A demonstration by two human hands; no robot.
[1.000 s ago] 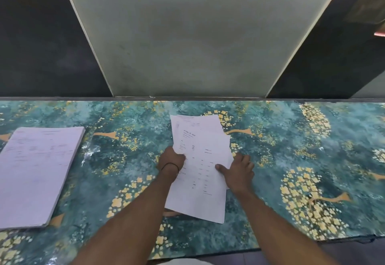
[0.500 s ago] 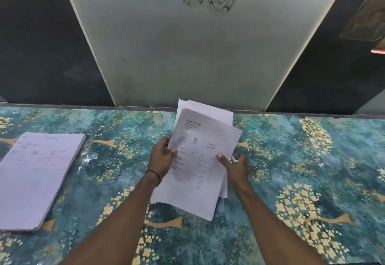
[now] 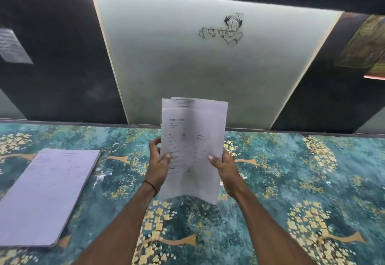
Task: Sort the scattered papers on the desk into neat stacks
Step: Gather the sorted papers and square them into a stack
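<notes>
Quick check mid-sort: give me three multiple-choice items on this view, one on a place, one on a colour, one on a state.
1. Where on the desk does the stack lie? A left of the held sheets; B right of them; C against the wall.
2. The desk looks: A plain white; B teal with gold flowers; C red.
3. The held sheets are: A flat on the desk; B lifted upright; C crumpled.
Key: 1 A, it lies beyond the left hand. 2 B, teal and gold show throughout. 3 B, left hand and right hand grip their side edges above the desk.
</notes>
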